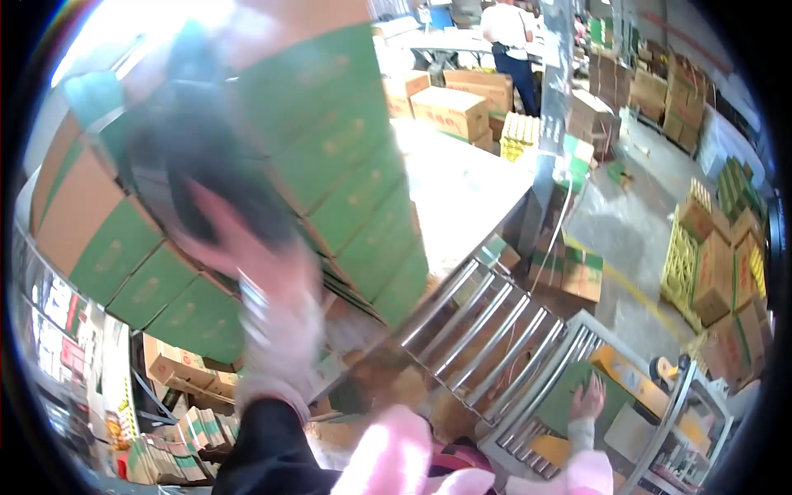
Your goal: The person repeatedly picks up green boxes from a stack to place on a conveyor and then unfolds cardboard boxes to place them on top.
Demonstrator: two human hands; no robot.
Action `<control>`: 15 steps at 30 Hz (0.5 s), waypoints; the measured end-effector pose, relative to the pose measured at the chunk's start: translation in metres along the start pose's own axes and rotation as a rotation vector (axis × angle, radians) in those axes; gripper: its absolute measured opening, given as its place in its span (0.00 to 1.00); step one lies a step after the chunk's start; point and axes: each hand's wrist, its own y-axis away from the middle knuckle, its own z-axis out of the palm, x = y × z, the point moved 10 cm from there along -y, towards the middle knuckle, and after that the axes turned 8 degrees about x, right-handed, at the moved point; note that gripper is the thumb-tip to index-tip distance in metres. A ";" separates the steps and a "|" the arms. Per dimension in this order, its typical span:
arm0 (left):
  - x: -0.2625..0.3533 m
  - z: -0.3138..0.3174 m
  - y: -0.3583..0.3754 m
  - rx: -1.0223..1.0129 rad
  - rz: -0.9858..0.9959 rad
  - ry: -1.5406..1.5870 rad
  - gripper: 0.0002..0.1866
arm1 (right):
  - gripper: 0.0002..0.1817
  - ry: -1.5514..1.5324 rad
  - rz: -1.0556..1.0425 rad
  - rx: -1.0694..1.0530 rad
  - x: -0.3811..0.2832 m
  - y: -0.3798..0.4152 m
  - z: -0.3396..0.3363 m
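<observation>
My left hand point(252, 252) is raised at the left, smeared by motion, with its fingers around a dark grey object point(202, 132). That object is too blurred to name. Behind it rises a stack of green and brown cartons point(346, 173). Low on the right, my right hand point(588, 400) lies flat with its fingers apart on top of a green carton point(554, 402). The carton sits on a roller machine with metal side rails.
A roller conveyor point(487, 338) leads to the machine beside a metal post point(554, 107). A tape roll point(662, 369) is at the machine's far side. Cartons point(452, 111) stand near a white table point(462, 194). Another person point(509, 41) stands at the back.
</observation>
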 end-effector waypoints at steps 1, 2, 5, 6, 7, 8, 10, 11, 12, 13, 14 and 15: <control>-0.010 -0.035 -0.061 0.171 0.079 -0.023 0.18 | 0.28 -0.348 0.019 0.167 -0.073 -0.040 -0.024; -0.029 -0.052 -0.109 0.251 0.106 -0.024 0.17 | 0.26 -0.905 0.055 0.210 -0.157 -0.082 -0.038; -0.112 -0.057 -0.185 0.261 0.199 -0.304 0.13 | 0.28 -1.653 0.067 -0.248 -0.398 -0.174 -0.070; -0.131 -0.065 -0.207 0.301 0.059 -0.210 0.13 | 0.29 -1.915 0.072 -0.416 -0.465 -0.196 -0.078; -0.138 -0.066 -0.224 0.327 0.009 -0.161 0.13 | 0.32 -2.010 0.205 -0.540 -0.510 -0.214 -0.079; -0.130 -0.063 -0.228 0.335 0.018 -0.132 0.13 | 0.35 -1.951 0.067 -0.643 -0.552 -0.224 -0.105; -0.103 -0.051 -0.224 0.344 0.077 -0.095 0.13 | 0.34 -1.883 -0.135 -0.609 -0.579 -0.230 -0.167; -0.082 -0.043 -0.216 0.342 0.125 -0.069 0.13 | 0.35 -1.904 -0.156 -0.648 -0.587 -0.228 -0.196; -0.059 -0.031 -0.200 0.320 0.173 -0.043 0.14 | 0.39 -2.044 0.001 -0.802 -0.589 -0.220 -0.208; -0.035 -0.019 -0.179 0.294 0.218 -0.017 0.14 | 0.43 -2.096 -0.148 -0.881 -0.584 -0.215 -0.226; -0.010 -0.005 -0.154 0.244 0.259 0.020 0.15 | 0.39 -2.117 -0.259 -0.888 -0.566 -0.212 -0.241; 0.014 0.011 -0.125 0.177 0.295 0.056 0.16 | 0.35 -2.123 -0.355 -0.822 -0.535 -0.211 -0.256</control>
